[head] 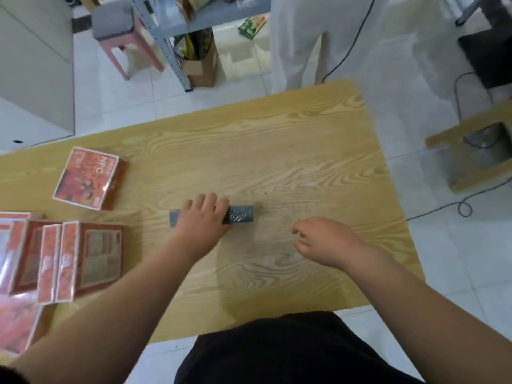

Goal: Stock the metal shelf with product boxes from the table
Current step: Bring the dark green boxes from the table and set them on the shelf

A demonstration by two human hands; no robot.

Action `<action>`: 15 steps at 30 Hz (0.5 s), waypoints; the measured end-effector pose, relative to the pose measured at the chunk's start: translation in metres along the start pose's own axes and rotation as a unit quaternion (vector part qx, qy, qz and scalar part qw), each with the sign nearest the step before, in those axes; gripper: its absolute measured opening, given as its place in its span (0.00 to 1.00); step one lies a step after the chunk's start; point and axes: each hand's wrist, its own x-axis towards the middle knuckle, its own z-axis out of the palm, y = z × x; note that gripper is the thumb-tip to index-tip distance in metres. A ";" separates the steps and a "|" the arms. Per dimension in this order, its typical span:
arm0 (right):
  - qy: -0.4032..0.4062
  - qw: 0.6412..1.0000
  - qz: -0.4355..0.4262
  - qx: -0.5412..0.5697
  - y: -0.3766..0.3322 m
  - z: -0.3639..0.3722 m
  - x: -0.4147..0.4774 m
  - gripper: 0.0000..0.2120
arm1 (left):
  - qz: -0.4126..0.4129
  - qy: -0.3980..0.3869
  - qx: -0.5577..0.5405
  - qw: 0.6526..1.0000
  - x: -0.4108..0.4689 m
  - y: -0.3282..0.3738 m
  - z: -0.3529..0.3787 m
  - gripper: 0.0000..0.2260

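A long dark box [241, 214] lies flat near the middle of the wooden table [277, 151], its length running left to right. The left hand [203, 220] covers its middle part from the near side, so only the two ends of the box show, a longer stretch on the right and a short bit on the left. The fingers [206, 202] lie close together and curl over the far edge of the box; the thumb is hidden, so how it sits against the near side cannot be told.

The right hand [327, 242] is over the bare table to the right of the box and apart from it. Its fingers are loosely curled and point toward the box, and it holds nothing.

Further left, one red box [88, 178] lies flat on the table. Nearer the left edge, a group of red boxes [83, 259] stands on edge side by side, blurred.

Beyond the far end of the table stands the metal shelf [210, 12], with a brown carton [201, 67] on the floor beneath it and a pink stool [119, 26] to its left. A person in white trousers [299, 42] stands beside the shelf, and a black cable [352, 42] runs across the tiled floor.
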 end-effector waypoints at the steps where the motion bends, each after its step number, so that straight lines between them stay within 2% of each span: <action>1: -0.010 1.000 -0.011 -0.010 -0.006 0.003 0.003 0.18 | -0.020 0.003 -0.005 1.000 -0.025 0.000 0.012 0.22; 8: -0.055 0.992 -0.091 -0.072 -0.084 0.016 0.034 0.17 | -0.131 -0.007 -0.070 0.989 -0.136 -0.026 0.055 0.18; 15: -0.052 0.979 -0.158 -0.118 -0.206 0.033 0.063 0.16 | -0.224 -0.026 -0.134 0.965 -0.235 -0.041 0.089 0.31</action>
